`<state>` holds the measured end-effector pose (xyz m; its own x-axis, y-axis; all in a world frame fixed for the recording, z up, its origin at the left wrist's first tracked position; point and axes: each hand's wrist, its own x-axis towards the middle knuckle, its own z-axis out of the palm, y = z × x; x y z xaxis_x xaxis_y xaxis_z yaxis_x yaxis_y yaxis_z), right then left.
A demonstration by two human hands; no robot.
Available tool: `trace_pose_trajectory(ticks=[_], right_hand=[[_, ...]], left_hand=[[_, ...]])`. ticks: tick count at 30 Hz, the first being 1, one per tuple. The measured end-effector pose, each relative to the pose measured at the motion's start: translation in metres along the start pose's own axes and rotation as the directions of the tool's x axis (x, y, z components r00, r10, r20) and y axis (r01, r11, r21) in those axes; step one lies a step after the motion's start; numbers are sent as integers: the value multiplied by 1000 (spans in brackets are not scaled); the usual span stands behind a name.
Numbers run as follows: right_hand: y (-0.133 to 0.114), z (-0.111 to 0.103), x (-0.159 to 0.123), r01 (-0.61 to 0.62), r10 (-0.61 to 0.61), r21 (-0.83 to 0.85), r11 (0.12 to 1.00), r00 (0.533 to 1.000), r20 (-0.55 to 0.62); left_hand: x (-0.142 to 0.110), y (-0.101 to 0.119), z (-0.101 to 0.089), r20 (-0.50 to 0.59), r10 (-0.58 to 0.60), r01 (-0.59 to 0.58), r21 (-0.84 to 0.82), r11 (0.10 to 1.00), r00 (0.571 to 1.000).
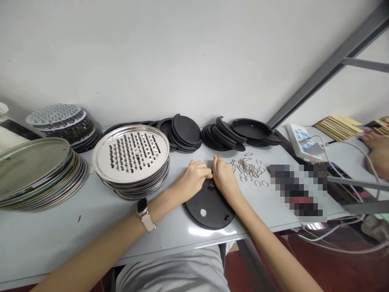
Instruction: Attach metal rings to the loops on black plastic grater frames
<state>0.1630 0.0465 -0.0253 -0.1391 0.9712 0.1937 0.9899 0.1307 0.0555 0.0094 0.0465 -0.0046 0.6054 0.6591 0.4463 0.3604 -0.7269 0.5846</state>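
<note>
Working piece is the flat black round plastic-looking disc, lying on the pale grey smooth worktop, close to the front edge; using it as reference. Left hand comes in over its far-left side, fingers curled in; right hand over its far-right side, fingers bent down, tips close to the left's. Both sets work at the disc's far rim. Contact is hidden, so can't tell whether they pinch the rim or something small there. Small black raised tab sits on the disc, just on the near side of the fingers; small pale round sticker at its near-left. My take: keep the disc flat, let the worktop carry the load, brace with one hand and let the other apply force, straight and gradual. Don't lever sideways; the tab looks like the weak spot. Watch the front overhang risk if pulling back. Loose pile of silver wire rings and clips lies right of the disc's far side; keep strays from getting underneath. Stacked round silver perforated metal plates stand left of it; leave elbow room.
</note>
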Motion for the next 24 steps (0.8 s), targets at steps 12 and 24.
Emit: trace_pose_trajectory(ticks=[12,24], right_hand=[[10,4,-2,53,-47,107,993,997,-59],[5,-14,5,-125,158,485,866,987,-27]], left_hand=[[1,2,1,79,54,-54,7,999,995],[-2,3,-4,47,17,-18,15,1000,999]])
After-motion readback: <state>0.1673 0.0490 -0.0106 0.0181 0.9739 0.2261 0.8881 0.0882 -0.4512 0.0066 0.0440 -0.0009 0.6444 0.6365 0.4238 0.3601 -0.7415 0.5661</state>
